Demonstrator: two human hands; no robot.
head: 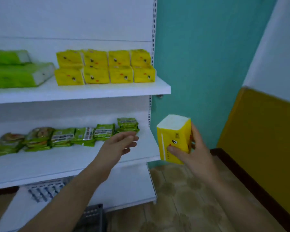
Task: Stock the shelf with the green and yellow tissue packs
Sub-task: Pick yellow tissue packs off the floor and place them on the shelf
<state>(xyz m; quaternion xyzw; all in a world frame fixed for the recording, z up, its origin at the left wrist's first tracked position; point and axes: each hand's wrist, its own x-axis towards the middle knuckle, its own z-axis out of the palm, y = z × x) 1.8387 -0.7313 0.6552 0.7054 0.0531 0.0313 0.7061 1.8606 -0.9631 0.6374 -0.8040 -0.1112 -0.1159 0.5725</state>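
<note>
Yellow tissue pack point(173, 139): you hold it in your right hand point(196, 153), upright with its white open end facing up, out past the right edge of the shelving and in front of the teal wall point(199, 56). Your thumb presses on the printed front face and your fingers wrap round the far side, so the pack is pinched between them. It touches no shelf.

Your left hand point(119, 144) is spread and holds nothing. Its fingers are straight, reaching over the middle shelf point(57, 163), with the fingertips close to the right end of a row of green packets point(62, 137). The blur hides whether they touch.

The upper shelf point(90, 93) carries the stock. At its right end stand the yellow packs point(104, 66), four across and two high, pushed against each other and reaching the right upright. To their left lie the green tissue packs point(18, 75), one on top of another, their white ends turned toward the yellow block. The lower one lies just beside the yellow packs.

On the middle shelf the green packets run in a line from the left edge to near the right upright, and the rightmost ones are piled higher.

The bottom shelf point(127, 186) holds some blue-and-white items point(43, 191), too blurred to name. A dark crate point(92, 216) sits low down in front of it, partly behind your left forearm.
</note>
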